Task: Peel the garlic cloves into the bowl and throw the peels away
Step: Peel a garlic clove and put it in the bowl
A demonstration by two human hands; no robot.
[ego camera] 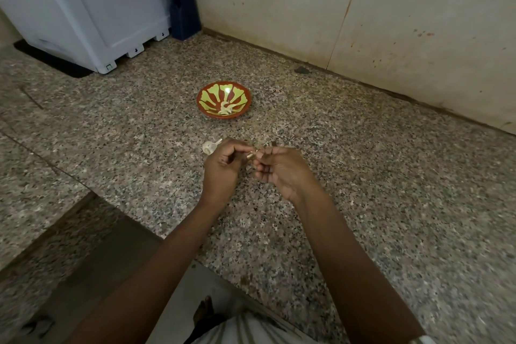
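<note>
A red bowl (224, 100) with a yellow-green leaf pattern sits on the speckled granite counter (363, 176), holding a few pale peeled cloves (225, 109). Nearer to me, my left hand (223, 167) and my right hand (282, 169) meet above the counter and pinch one small garlic clove (251, 155) between their fingertips. Just left of my left hand lies the rest of the garlic head (210, 146), white and papery, on the counter.
A white appliance (83, 8) stands at the back left on a dark mat, with a dark blue object (181, 5) beside it. Stained wall tiles (363, 17) rise behind the counter. The counter edge runs at the lower left, floor below.
</note>
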